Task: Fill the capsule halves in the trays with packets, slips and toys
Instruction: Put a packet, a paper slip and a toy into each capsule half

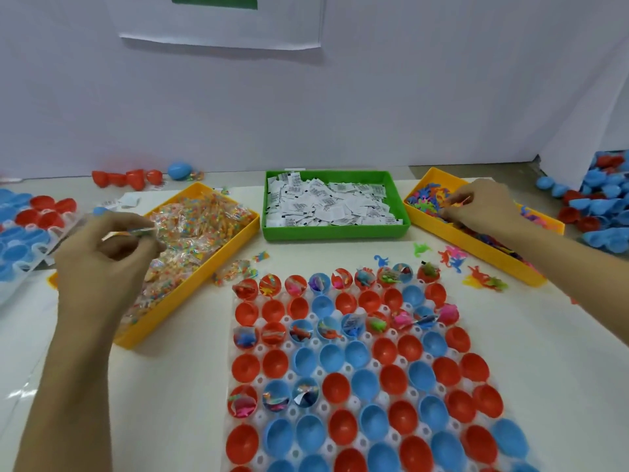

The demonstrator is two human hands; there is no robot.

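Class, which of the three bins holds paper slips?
The green bin in the middle; the two yellow bins flanking it hold packets and toys.

Bins: 3 total, 2 yellow [483, 248], 1 green [332, 229]. Hands: 2, left [109, 253] and right [483, 207]. Capsule trays: 1 main [258, 338], plus 1 stacked at far left [30, 233]. Filled halves [343, 279] in main tray: 9 in top row, 9 in third row, 3 in fifth. Packets, slips, loose toys: too many to count.

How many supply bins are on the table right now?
3: a yellow bin of packets at the left, a green bin of slips in the middle, and a yellow bin of toys at the right.
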